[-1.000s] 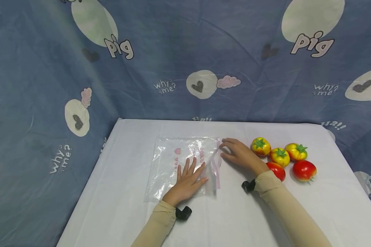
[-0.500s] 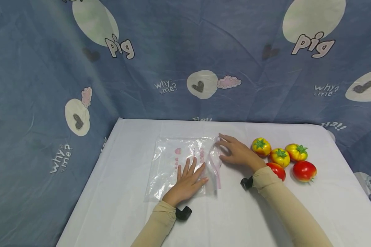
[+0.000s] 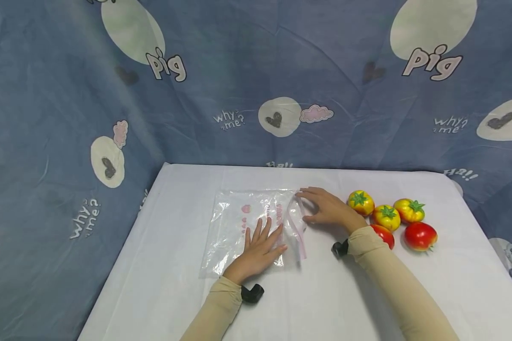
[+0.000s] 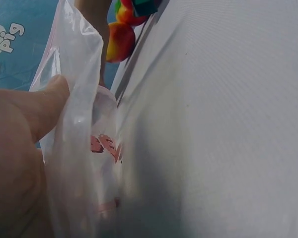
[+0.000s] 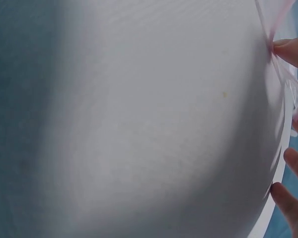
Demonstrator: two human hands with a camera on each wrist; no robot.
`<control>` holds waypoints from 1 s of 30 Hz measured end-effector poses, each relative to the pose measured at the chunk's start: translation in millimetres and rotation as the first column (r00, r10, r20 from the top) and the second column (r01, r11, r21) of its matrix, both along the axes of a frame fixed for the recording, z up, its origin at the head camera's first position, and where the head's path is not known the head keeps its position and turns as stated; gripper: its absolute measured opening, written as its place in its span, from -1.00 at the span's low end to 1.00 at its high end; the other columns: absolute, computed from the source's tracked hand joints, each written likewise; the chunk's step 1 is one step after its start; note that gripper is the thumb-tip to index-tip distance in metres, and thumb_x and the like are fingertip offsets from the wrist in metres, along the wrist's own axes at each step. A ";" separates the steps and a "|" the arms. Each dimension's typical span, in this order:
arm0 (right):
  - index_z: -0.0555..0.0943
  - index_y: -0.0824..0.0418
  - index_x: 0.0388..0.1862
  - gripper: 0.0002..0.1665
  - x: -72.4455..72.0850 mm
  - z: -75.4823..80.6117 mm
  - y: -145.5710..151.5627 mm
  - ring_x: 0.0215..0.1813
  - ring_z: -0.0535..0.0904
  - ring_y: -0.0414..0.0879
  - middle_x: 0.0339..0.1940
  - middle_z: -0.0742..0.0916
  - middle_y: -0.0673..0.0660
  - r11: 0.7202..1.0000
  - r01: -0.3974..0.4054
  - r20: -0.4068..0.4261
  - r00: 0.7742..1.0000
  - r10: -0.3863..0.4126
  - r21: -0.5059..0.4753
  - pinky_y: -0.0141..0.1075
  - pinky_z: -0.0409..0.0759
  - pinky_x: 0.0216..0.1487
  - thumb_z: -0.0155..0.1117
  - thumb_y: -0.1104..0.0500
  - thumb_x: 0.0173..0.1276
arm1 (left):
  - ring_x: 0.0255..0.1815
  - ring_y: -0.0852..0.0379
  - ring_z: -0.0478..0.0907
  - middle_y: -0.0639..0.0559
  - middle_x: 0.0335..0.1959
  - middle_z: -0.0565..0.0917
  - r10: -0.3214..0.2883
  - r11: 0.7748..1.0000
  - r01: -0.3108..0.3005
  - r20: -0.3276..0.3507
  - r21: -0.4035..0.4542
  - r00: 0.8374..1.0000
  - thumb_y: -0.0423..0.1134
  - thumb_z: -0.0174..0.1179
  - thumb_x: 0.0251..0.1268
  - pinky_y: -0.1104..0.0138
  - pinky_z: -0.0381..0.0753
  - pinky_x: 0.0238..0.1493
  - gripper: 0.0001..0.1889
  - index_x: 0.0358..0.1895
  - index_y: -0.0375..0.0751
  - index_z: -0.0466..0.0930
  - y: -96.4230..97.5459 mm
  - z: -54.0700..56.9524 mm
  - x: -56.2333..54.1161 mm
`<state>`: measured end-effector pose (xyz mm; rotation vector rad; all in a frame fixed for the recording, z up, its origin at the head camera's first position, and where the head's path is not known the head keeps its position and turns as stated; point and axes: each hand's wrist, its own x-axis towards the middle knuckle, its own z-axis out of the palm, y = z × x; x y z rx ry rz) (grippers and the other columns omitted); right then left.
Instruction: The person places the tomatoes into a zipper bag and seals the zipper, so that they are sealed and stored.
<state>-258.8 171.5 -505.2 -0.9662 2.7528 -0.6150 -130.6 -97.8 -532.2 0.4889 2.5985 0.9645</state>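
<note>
1. The newest change lay at the mouth edge of the clear zip bag [image 3: 228, 232]: its pink zip strip [image 3: 303, 251] bowed inward to the left, further than it had a second earlier, when it ran much straighter.
2. The right hand [image 3: 330, 210] had shifted slightly leftward, so that its upper fingertips now reached over the far corner of that edge, with the thumb lower down beside the strip.
3. As for the right hand's grip, the right wrist view showed the thumb touching the strip where the film gathered, another finger meeting it apart from the thumb, and two more fingers held clear. Whether anything pressed back against the thumb (a true pinch, in other words) I could not tell.
4. The left hand [image 3: 256, 253] had hardly moved. Its fingers lay straight and spread over the lower right part of the bag, gripping nothing.
5. The bag lay flat on the white worktop [image 3: 281, 308], left of the tomatoes, with only its mouth edge disturbed.
6. In my judgement, the bowing meant that the two layers were coming apart at the mouth, with the left hand steadying the rest; how much of the seal was undone stayed unclear.
7. Three yellow-and-red tomatoes [image 3: 361, 203] and two red tomatoes [image 3: 420, 236] sat unmoved beyond the right hand, one red one partly hidden by the right sleeve [image 3: 401, 284].
</note>
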 end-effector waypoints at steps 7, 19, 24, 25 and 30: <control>0.42 0.08 0.55 -0.08 0.6 1.4 1.5 0.61 0.30 0.24 0.56 0.49 0.22 1.000 0.005 0.015 1.000 -0.005 -0.016 0.20 0.26 0.62 0.52 -0.05 0.23 | 0.73 -0.15 -0.58 -0.10 0.74 -0.30 -0.007 1.000 0.007 0.008 -0.020 1.000 0.39 -0.09 0.49 -0.25 -0.68 0.61 -0.14 0.71 0.14 -0.07 0.1 6.9 0.7; 0.43 0.02 0.55 -0.01 0.3 2.6 -1.3 0.60 0.30 0.18 0.55 0.50 0.17 0.999 0.049 0.042 0.998 -0.049 0.001 0.18 0.28 0.62 0.58 -0.11 0.14 | 0.74 -0.32 -0.21 -0.03 0.70 0.15 0.030 0.998 -0.027 -0.052 0.052 0.998 0.34 0.08 0.44 -0.39 -0.46 0.61 -0.15 0.69 0.20 0.02 1.5 21.8 -1.5; 0.45 -0.01 0.53 -0.02 -0.4 0.7 -1.9 0.59 0.33 0.16 0.53 0.53 0.15 0.999 0.049 0.007 0.999 -0.049 0.006 0.16 0.30 0.62 0.58 -0.13 0.12 | 0.70 -0.20 0.07 -0.07 0.68 0.19 0.106 0.991 -0.094 -0.140 0.091 0.984 0.39 0.08 0.41 -0.22 -0.07 0.70 -0.10 0.69 0.23 -0.03 18.4 35.8 4.1; 0.46 0.00 0.53 -0.03 -0.6 0.6 -1.9 0.58 0.33 0.17 0.52 0.54 0.16 0.999 0.046 0.000 0.999 -0.046 0.006 0.17 0.31 0.61 0.57 -0.13 0.12 | 0.68 -0.20 0.14 -0.10 0.67 0.20 0.131 0.990 -0.119 -0.160 0.082 0.978 0.42 0.07 0.40 -0.20 0.08 0.67 -0.09 0.69 0.26 -0.06 24.2 39.3 4.5; 0.46 0.03 0.52 -0.03 0.9 2.3 -3.2 0.58 0.34 0.21 0.51 0.54 0.20 0.999 0.042 -0.020 0.999 -0.041 0.021 0.22 0.30 0.60 0.57 -0.10 0.12 | 0.33 -0.41 0.55 -0.33 0.61 0.25 0.200 0.974 -0.218 -0.235 -0.055 0.951 0.47 0.08 0.34 -0.26 0.63 0.20 -0.07 0.69 0.36 -0.08 55.6 55.7 4.4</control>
